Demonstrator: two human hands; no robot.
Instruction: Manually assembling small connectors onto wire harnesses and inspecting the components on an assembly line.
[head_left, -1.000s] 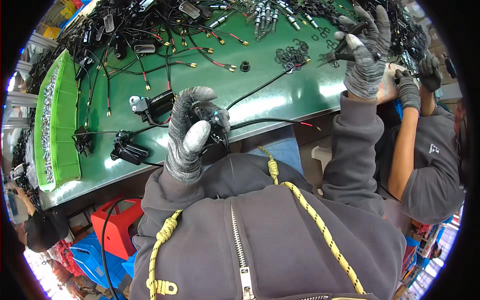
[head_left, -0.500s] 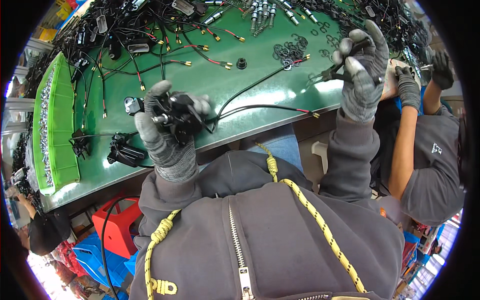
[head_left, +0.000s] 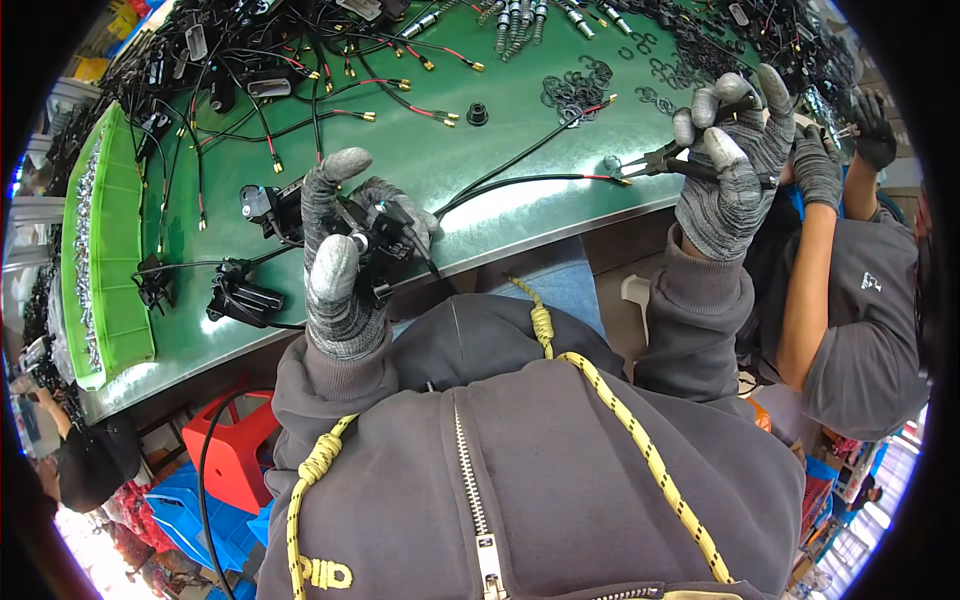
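Note:
My left hand (head_left: 338,290), in a grey knit glove, is closed around a black lever assembly (head_left: 393,238) just over the table's front edge. Two black cables (head_left: 520,182) with red-sleeved, brass-coloured ends run rightward from it. My right hand (head_left: 738,175), gloved likewise, grips slim-nosed pliers (head_left: 655,163). Their tips point left, near one cable's end; whether they pinch anything is too small to tell. Left of my left hand lie a black clamp-like part (head_left: 262,205) and another black lever part (head_left: 243,295). Dark open retaining rings (head_left: 578,92) are heaped beyond the cables.
A long green bin (head_left: 110,300) of small metal parts stands at the table's left end. Tangled black cabled parts (head_left: 270,85) and spring plungers (head_left: 520,25) fill the far side. A small black cap (head_left: 477,114) stands mid-table. At right, a co-worker's gloved hand (head_left: 818,172) works close by.
My left hand has turned the lever assembly, now showing its lever pointing down to the right. My right hand has shifted slightly right and down, with the pliers levelled toward the left.

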